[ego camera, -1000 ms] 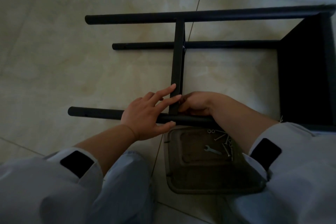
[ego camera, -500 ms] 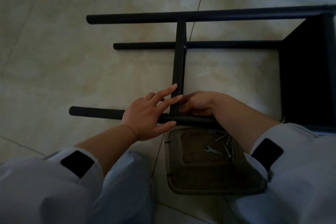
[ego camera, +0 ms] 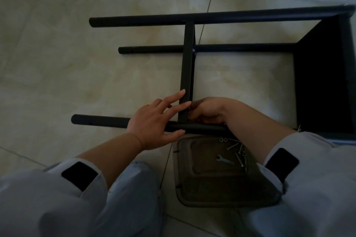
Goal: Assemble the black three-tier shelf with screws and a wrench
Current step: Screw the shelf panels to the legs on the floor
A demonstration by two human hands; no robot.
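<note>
No brand, label or writing can be read anywhere. The black shelf frame (ego camera: 212, 17) lies on its side on the tiled floor (ego camera: 77, 67), its round legs running left to right, their free ends pointing left and their right ends meeting a dark shelf panel (ego camera: 323, 82). A middle shelf panel (ego camera: 187, 67), seen edge-on, crosses the legs from far to near. At its near end, the left hand (ego camera: 152, 124) rests on the nearest leg (ego camera: 100, 121), fingers straight and spread, fingertips touching the panel's edge. The right hand (ego camera: 207, 110), just right of the panel, has its fingers curled at the joint; what they hold is hidden. Nearer than that leg, a dark tray (ego camera: 192, 194) on the floor holds a small wrench (ego camera: 224, 159), screws (ego camera: 238, 158) and washers.
</note>
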